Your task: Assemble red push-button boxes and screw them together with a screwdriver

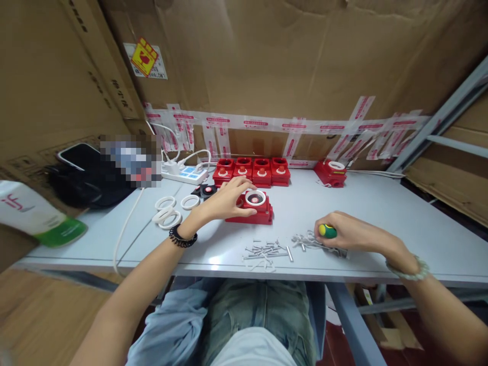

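My left hand (231, 199) rests on a red box-shaped housing (249, 220), thumb and fingers closed about its upper part. A white ring (255, 197) with a dark centre faces up on that housing. My right hand (343, 233) is wrapped round a screwdriver (328, 231) with a yellow and green handle; its tip is hidden. Beneath and beside the right hand lies a heap of small silver and pale pieces (305, 240). Loose metal screws (267, 249) are scattered between the two hands, near the table's front edge.
Several red housings (251, 173) stand in a row behind my left hand. Another red housing (331, 174) sits at the back right. Loose white rings (168, 218) lie left, near a power strip (186, 174). A green and white tube (41, 216) is far left; cardboard (267, 66) backs the table.
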`<action>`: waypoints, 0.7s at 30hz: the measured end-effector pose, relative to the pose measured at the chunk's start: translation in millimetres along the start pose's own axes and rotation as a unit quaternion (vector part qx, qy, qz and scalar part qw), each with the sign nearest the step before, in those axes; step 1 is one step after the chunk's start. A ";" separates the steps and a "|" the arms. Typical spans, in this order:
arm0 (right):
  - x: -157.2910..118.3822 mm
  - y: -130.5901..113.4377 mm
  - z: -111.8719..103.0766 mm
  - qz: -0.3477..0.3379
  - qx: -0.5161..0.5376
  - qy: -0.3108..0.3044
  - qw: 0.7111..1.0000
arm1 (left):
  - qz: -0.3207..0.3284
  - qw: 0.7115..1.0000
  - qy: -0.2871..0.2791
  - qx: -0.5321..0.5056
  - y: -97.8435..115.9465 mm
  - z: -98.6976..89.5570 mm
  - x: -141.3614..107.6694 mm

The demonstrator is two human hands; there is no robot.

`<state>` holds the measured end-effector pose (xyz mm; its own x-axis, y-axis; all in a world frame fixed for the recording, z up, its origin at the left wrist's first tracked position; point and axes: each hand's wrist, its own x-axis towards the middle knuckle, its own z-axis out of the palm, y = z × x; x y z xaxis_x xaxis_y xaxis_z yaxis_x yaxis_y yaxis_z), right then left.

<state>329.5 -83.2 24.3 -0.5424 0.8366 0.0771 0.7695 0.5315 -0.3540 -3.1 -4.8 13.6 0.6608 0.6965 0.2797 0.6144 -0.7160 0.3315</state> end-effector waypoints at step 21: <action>71.0 -2.4 -39.1 0.039 -0.054 0.060 0.996 | -0.035 0.999 -0.025 -0.001 2.1 1.0 0.8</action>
<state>302.4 -19.9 67.0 -0.4410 0.8820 0.1662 0.8428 0.4706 -0.2610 -0.8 -5.9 13.6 0.6365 0.7420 0.2106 0.6589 -0.6650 0.3515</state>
